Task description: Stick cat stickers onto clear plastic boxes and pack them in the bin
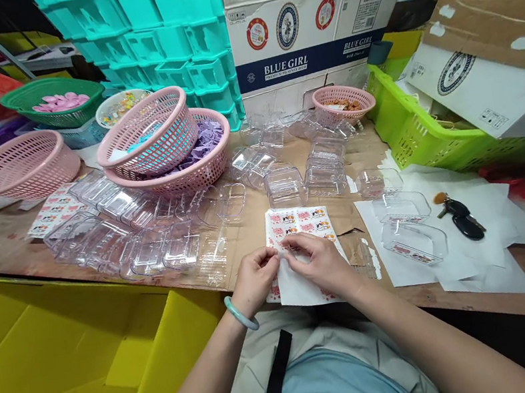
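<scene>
A sticker sheet (pixel 319 217) printed with small cartoon animals and pink designs lies on the cardboard in front of me. White backing paper (pixel 302 288) covers its near part. My left hand (pixel 255 280), with a pale green bangle at the wrist, is closed in a pinch at the sheet's left side. My right hand (pixel 320 264) lies over the paper, thumb and fingers pinched close to the left fingertips. The fingers hide exactly which edge or layer they grip. Just beyond the sheet stand clear plastic boxes (pixel 286 185).
More clear boxes (pixel 134 246) crowd the left, below pink baskets (pixel 173 178). At right, an open clear box (pixel 415 240) and keys (pixel 464 220) lie on white sheets (pixel 457 264). Turquoise bins (pixel 163 38), a beer carton (pixel 290 36) and a green crate (pixel 423 127) stand behind.
</scene>
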`<state>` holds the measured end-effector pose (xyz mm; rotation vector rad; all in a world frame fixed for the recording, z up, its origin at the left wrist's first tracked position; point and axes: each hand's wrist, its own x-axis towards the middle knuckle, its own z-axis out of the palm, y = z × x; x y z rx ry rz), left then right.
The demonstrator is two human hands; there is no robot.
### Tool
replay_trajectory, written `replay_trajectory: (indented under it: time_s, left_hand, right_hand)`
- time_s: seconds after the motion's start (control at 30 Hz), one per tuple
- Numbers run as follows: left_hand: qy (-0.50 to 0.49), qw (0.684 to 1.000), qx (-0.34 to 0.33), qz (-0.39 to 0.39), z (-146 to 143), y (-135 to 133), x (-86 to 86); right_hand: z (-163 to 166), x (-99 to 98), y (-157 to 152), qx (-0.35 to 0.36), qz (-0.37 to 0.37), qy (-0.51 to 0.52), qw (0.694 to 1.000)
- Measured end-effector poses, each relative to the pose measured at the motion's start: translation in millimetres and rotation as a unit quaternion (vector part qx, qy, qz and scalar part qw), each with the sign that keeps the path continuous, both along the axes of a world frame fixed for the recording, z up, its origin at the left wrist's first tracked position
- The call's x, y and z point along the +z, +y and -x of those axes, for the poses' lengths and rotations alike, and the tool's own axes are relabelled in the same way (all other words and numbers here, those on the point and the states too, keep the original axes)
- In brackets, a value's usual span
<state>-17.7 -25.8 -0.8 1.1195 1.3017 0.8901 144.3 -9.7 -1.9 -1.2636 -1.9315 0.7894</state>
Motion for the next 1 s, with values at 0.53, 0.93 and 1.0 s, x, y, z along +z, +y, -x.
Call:
replay_trajectory:
  time_s: [0.53,0.93,1.0]
  left_hand:
    - [0.109,0.989,-0.002,-0.102,-1.6,-0.9,-2.0]
    - [0.086,0.992,0.009,-0.088,-2.4,-0.7,-6.1]
    - [0.059,0.997,0.016,-0.042,-0.3,0.3,-7.0]
  right_hand:
    - [6.5,1.5,-0.6,-0.033,-0.013,0.008,0.999]
    - [8.9,-4.8,4.0,-0.080,0.049,0.071,0.993]
    - [3.7,-6.0,6.7,-0.089,0.103,0.141,0.981]
